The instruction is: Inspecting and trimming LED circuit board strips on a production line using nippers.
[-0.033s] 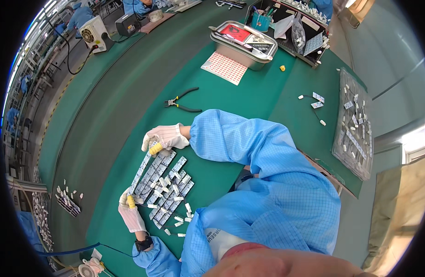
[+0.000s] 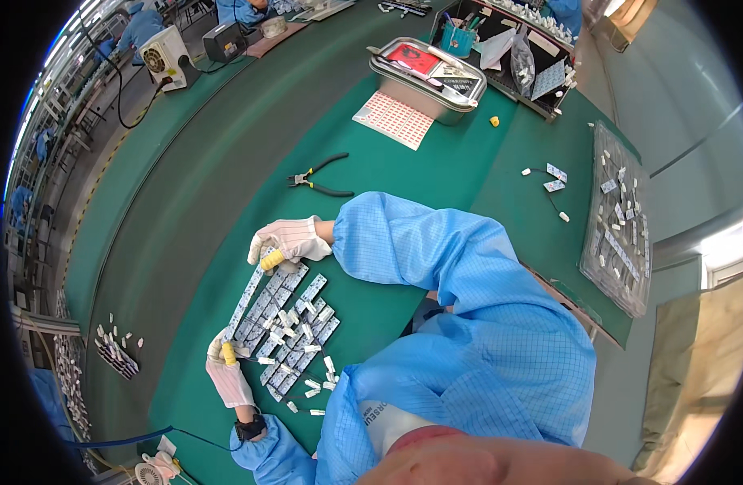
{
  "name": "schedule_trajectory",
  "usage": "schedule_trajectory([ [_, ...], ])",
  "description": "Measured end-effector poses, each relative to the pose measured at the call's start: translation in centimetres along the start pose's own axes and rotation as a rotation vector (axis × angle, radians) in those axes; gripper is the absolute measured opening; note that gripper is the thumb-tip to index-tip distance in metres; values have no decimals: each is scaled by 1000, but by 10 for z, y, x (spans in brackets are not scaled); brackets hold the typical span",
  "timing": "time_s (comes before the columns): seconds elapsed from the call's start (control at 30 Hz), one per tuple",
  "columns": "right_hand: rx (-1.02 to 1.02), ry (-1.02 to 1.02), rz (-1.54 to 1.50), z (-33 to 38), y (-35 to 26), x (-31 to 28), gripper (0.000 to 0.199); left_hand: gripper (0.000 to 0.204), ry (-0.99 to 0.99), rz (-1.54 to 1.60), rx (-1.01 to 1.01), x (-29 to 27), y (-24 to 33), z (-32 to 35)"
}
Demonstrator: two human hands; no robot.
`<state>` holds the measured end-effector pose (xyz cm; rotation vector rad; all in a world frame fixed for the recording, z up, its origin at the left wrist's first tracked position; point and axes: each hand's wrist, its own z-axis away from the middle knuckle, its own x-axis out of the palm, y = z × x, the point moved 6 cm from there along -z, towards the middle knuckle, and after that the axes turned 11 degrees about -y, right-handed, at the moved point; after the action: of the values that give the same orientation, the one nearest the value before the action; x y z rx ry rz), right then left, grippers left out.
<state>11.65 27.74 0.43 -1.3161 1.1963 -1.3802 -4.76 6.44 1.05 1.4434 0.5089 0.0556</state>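
A narrow circuit board strip (image 2: 244, 303) slants between my two gloved hands. My right hand (image 2: 284, 242), in a pale striped glove with yellow finger cots, pinches its upper end. At the lower end my left hand (image 2: 228, 368) is closed on the same strip, a black band (image 2: 251, 427) around that wrist. Just right of the strip, more circuit boards (image 2: 284, 295) lie side by side on the green mat. White connectors (image 2: 313, 393) on short dark wires lie over and beside these boards. The fingertips are partly hidden.
Cutting pliers (image 2: 319, 175) lie beyond my right hand. Farther back are a label sheet (image 2: 393, 120), a metal tin (image 2: 424, 77) and a black bin (image 2: 537, 61). A clear tray (image 2: 618, 218) of wired boards stands right. A dark belt (image 2: 173, 206) runs left, carrying a board cluster (image 2: 117, 360).
The board cluster on the dark belt sits very slightly farther left. My hands and the strip show no visible movement.
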Motion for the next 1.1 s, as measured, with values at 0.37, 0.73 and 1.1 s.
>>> schedule_trajectory([
  [0.37,93,121,96,-9,-6,11,25,26,-38,-101,-57,-9,4,8],
  [0.73,122,388,60,18,-8,19,27,28,-60,69,83,-6,16,2],
  [1.1,-115,386,374,17,-19,23,50,42,-100,219,70,-10,2,5],
])
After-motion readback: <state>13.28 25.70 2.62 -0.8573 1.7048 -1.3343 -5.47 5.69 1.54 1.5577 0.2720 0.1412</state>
